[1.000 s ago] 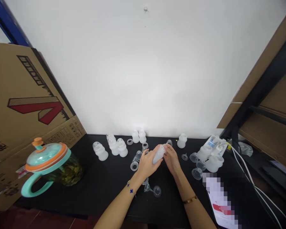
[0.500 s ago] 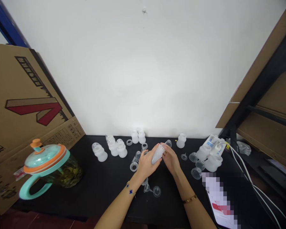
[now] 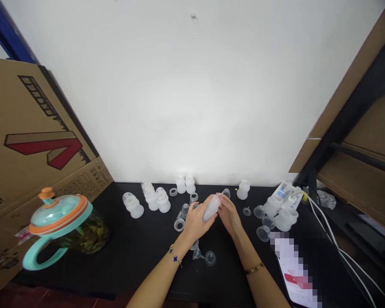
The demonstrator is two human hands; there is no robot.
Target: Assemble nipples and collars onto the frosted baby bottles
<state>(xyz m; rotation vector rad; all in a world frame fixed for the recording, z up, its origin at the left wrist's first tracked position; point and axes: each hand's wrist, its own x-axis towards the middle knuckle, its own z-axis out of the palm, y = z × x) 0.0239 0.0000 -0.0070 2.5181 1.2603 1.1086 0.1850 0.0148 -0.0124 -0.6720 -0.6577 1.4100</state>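
Observation:
My left hand (image 3: 195, 220) is wrapped round a frosted white baby bottle (image 3: 211, 208), which leans with its upper end toward the wall and slightly right. The fingers of my right hand (image 3: 229, 214) close on that upper end, and they hide part of what is there. Just beyond them lies a clear domed cap (image 3: 226, 193). Left of my left hand are ring collars (image 3: 179, 224) and other clear parts. Below my hands on the black table, a small clear nipple (image 3: 197, 253) lies beside a round clear piece (image 3: 210, 258).
Several bottles with clear tops (image 3: 151, 199) stand to the left, and white bottles (image 3: 190, 185) stand by the wall. On the right are a lone bottle (image 3: 243, 189), clear caps (image 3: 263, 233), a power strip (image 3: 285, 192), cables and a phone (image 3: 297, 278). A teal-lidded jug (image 3: 86, 233) stands far left.
The view has shifted very slightly. Both hands keep their hold on the bottle, with only a tiny movement of the fingers.

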